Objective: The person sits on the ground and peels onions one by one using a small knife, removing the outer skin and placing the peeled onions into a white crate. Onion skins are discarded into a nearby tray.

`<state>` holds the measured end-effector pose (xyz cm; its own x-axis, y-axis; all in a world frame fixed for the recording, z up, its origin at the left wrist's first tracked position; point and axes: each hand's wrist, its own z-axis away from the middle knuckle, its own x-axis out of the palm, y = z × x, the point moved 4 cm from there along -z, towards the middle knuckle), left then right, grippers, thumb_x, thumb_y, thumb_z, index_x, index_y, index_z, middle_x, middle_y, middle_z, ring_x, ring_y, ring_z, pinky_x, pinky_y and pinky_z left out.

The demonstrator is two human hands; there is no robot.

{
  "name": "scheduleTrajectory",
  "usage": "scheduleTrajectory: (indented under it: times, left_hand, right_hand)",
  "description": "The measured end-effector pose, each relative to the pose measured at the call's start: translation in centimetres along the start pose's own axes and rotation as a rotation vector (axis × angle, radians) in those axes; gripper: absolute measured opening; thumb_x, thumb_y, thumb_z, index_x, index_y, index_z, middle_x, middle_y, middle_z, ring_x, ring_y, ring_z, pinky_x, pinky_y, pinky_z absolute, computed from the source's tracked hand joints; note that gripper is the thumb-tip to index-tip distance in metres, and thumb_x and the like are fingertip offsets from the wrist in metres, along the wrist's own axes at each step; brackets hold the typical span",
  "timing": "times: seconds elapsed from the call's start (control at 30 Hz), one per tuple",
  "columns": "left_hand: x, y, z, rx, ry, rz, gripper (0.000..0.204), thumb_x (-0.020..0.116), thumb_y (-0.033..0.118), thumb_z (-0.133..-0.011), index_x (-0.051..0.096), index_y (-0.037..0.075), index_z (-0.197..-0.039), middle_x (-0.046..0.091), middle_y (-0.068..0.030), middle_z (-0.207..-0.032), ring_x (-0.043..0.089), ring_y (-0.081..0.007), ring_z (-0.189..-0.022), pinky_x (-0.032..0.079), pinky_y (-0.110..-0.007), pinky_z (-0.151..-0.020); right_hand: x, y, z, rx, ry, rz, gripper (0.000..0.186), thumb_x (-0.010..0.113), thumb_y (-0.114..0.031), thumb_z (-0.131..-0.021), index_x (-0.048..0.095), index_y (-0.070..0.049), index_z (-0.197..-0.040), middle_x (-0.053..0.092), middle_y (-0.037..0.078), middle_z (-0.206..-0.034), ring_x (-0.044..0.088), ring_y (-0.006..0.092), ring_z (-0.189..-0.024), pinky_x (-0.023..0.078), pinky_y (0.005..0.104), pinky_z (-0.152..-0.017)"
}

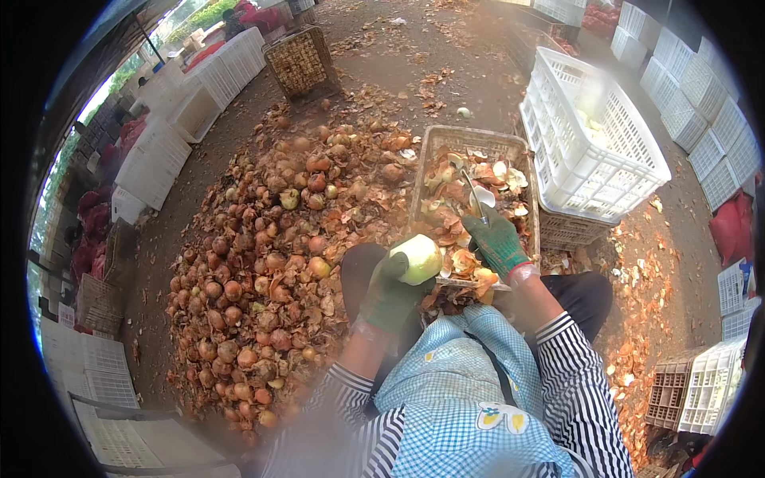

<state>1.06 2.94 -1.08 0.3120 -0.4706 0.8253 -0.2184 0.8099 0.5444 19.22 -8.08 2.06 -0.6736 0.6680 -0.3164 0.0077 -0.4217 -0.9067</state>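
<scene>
My left hand (pixel 389 296), in a green and grey work glove, grips a peeled pale-green onion (pixel 422 259) above my lap. In my right hand (pixel 496 240), gloved the same way, is a knife (pixel 476 196), its blade pointing up and away from me. That hand is over the near part of a worn plastic crate (pixel 476 137) filled with onion skins and trimmed ends. A wide heap of unpeeled brown onions (pixel 239 299), mixed with loose dry skins, spreads to the left of my hands.
A white slatted crate (pixel 586 171) with peeled onions stands on another crate (pixel 575 231) at the right. A dirty crate (pixel 299 65) stands beyond the heap. Stacked white crates (pixel 163 159) line the left side, more (pixel 677 88) the far right. Skins litter the ground.
</scene>
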Motion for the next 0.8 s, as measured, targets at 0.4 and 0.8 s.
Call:
scheduleTrajectory:
  times: [0.4,0.8]
  left_hand:
    - [2.3,-2.0,-0.2,0.113,0.095,0.037,0.058,0.071,0.03,-0.084,0.052,-0.003,-0.127,0.061,-0.0123,-0.112,0.062,-0.0249,-0.103,0.052,-0.039,-0.092]
    - [3.5,-4.6,-1.1,-0.062,0.106,0.054,0.058,0.064,0.032,-0.088,0.049,0.0,-0.133,0.063,-0.0144,-0.113,0.064,-0.0269,-0.101,0.054,-0.039,-0.089]
  right_hand:
    - [4.9,4.2,6.6,-0.164,-0.042,-0.231,0.055,0.057,-0.037,-0.099,0.045,-0.012,-0.147,0.069,0.017,-0.077,0.067,0.0245,-0.061,0.052,0.037,-0.054]
    - [5.4,6.8,7.6,-0.41,0.043,-0.062,0.065,0.04,-0.052,-0.102,0.026,-0.018,-0.156,0.069,0.017,-0.084,0.068,0.034,-0.072,0.052,0.0414,-0.07]
